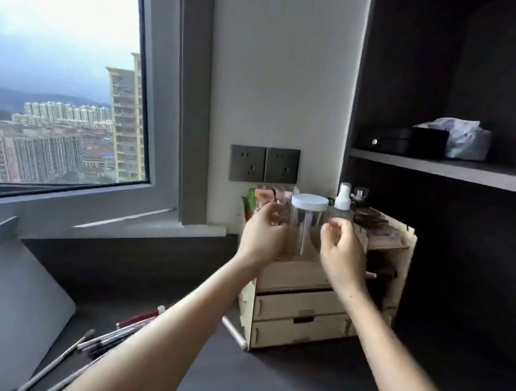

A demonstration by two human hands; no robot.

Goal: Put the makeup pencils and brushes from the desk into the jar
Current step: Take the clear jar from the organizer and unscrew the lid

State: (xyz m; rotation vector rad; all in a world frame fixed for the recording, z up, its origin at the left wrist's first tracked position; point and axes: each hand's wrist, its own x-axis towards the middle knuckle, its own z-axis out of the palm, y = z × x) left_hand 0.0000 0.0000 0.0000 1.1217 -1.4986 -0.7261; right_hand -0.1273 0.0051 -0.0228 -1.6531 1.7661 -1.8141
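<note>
Reaching toward a clear plastic jar with a white screw lid (306,223), a person brings both bare hands up to the top of a pale plywood drawer organiser (301,309), where the jar stands among small bottles. The left hand (263,234) sits just left of the jar, fingers curled and parted, holding nothing; whether it touches the wall is hard to tell. The right hand (342,250) hovers just right of the jar, fingers loosely bent and apart, also empty. Judging by that flanking pose, the jar is about to be lifted down, its lid still on and nothing yet dropped inside. The slim makeup pencils and brushes (112,336) lie scattered on the dark surface (276,387), well left of and below the organiser, placed for easy gathering. The left forearm covers part of that pile, so its count is unclear. A thin white rod inside the jar cannot be identified.
</note>
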